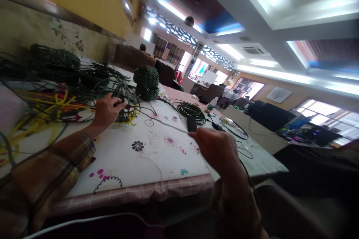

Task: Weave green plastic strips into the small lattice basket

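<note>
My right hand (217,149) is closed in a fist around a thin dark green strip (165,123). That strip runs taut across the table to a bunch of loose green strips (122,87) on the left. There my left hand (108,108) has its fingers bent together at the base of the bunch, pinching it; the exact spot under the fingertips is blurred. Yellow strips (129,117) poke out below those fingers. Just beyond stands a rounded, woven dark green piece (146,82).
A coil of green strip (190,110), a black rectangular object (192,123) and a plastic bottle (212,104) lie or stand farther right. Yellow strips (56,102) and dark woven pieces (56,58) crowd the left. The flowered tablecloth (157,157) ends at the near edge.
</note>
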`<state>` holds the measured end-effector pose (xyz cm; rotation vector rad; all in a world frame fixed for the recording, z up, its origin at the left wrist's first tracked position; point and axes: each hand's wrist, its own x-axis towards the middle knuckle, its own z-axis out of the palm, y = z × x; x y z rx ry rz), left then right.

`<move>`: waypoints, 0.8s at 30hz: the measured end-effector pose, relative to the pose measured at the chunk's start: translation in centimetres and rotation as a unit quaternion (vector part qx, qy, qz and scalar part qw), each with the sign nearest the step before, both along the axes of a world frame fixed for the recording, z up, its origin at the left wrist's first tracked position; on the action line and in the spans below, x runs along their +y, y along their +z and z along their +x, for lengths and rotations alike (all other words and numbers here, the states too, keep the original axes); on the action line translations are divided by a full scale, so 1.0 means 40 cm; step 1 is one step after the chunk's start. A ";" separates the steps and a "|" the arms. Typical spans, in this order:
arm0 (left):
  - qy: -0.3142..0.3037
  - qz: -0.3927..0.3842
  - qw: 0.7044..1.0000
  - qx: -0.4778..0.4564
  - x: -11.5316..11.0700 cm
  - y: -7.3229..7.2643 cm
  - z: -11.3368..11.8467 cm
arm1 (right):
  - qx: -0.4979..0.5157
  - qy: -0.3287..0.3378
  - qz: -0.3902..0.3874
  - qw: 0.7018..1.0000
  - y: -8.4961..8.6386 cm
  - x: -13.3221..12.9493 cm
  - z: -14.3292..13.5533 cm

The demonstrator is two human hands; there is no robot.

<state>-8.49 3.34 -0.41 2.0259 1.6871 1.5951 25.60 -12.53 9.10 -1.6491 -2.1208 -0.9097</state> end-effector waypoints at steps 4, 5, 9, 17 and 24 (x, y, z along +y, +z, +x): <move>-0.065 -0.003 0.998 -0.022 -0.026 0.004 0.039 | 0.024 -0.098 -0.104 0.989 -0.013 0.126 0.026; -0.073 -0.004 0.997 -0.023 -0.029 0.003 0.046 | 0.052 -0.057 -0.093 0.993 -0.031 0.157 0.007; -0.057 -0.017 0.998 -0.024 -0.020 -0.009 0.054 | 0.175 0.171 -0.116 0.963 -0.125 0.247 -0.152; -0.039 -0.025 0.999 -0.015 -0.003 -0.025 0.039 | 0.143 0.204 -0.046 0.967 -0.254 0.370 -0.345; -0.065 -0.015 0.998 0.017 -0.014 -0.025 0.059 | 0.189 0.227 -0.022 0.955 -0.303 0.397 -0.299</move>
